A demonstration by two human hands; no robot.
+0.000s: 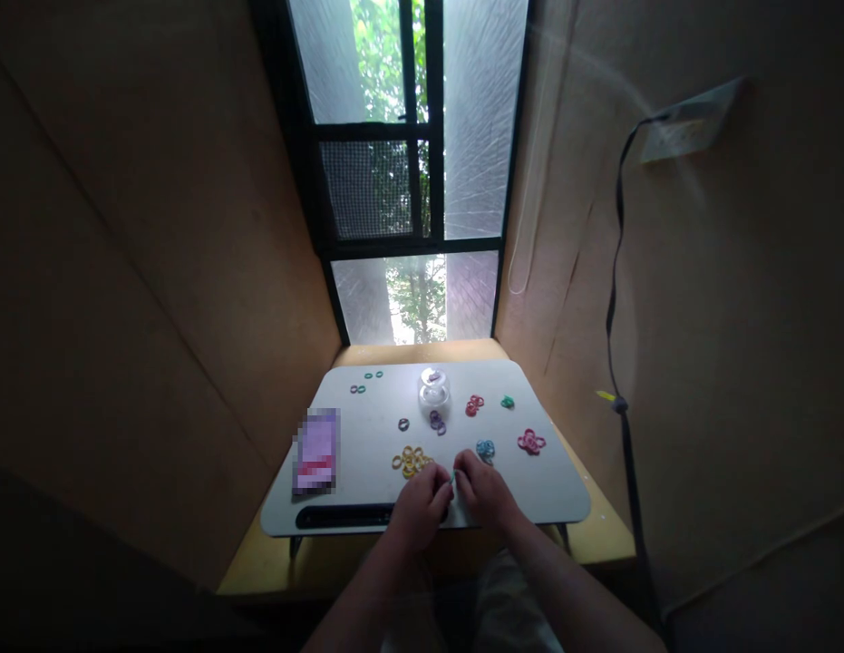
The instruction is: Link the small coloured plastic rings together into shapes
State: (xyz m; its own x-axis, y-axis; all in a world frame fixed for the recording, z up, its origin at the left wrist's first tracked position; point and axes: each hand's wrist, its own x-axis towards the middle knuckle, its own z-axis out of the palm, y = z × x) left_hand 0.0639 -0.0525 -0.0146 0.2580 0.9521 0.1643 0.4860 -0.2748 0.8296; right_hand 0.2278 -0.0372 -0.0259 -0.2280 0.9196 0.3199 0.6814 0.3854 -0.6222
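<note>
My left hand (423,498) and my right hand (482,488) meet at the front of the white lap table (367,481). Fingers of both are closed in a pinch, with a small green hair tie (453,475) showing between the fingertips. A pile of yellow hair ties (409,461) lies just beyond my left hand and is partly covered by it. Blue hair ties (486,449) lie right behind my right hand. Farther back are purple ties (437,422), a dark tie (403,424) and red ties (474,404). Pink ties (531,442) are heaped at the right.
A clear round container (433,388) stands at the back middle. Green ties (507,402) lie back right; a few others (362,389) are back left. A blurred purple packet (316,452) lies left. The table has a dark slot (344,516). A cord (618,272) hangs on the right wall.
</note>
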